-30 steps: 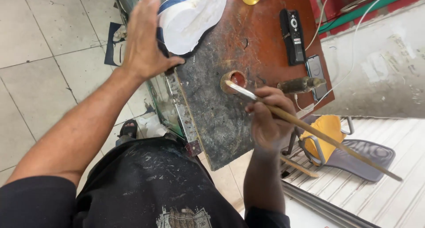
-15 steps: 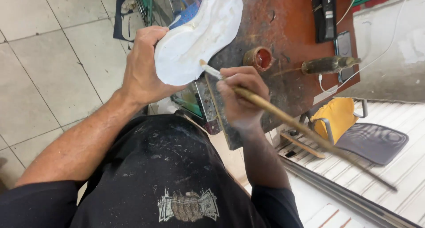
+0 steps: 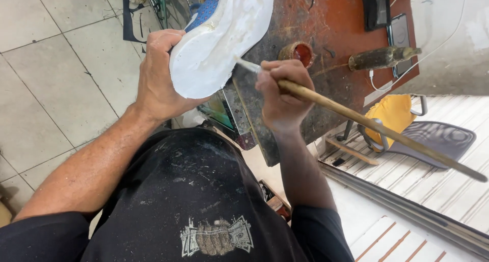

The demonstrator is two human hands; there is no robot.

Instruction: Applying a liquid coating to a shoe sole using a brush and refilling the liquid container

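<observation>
My left hand (image 3: 158,78) grips the heel of a sports shoe (image 3: 219,38), turned so its white sole faces up; a blue upper shows along its far edge. In my right hand (image 3: 280,91) is a long wooden-handled brush (image 3: 377,127), whose pale bristle tip touches the sole near its middle. The handle runs back to the lower right. A small round tin of dark red glue (image 3: 298,52) stands on the worn workbench (image 3: 331,22) just beyond my right hand.
A wooden-handled tool (image 3: 382,58), a black handset (image 3: 376,5) and a phone with a white cable lie on the bench's far side. A chair with a yellow cloth (image 3: 389,114) stands at right. Tiled floor lies at left.
My left hand has drawn the shoe toward me and turned its sole up. My right hand has carried the brush from the glue tin onto the sole.
</observation>
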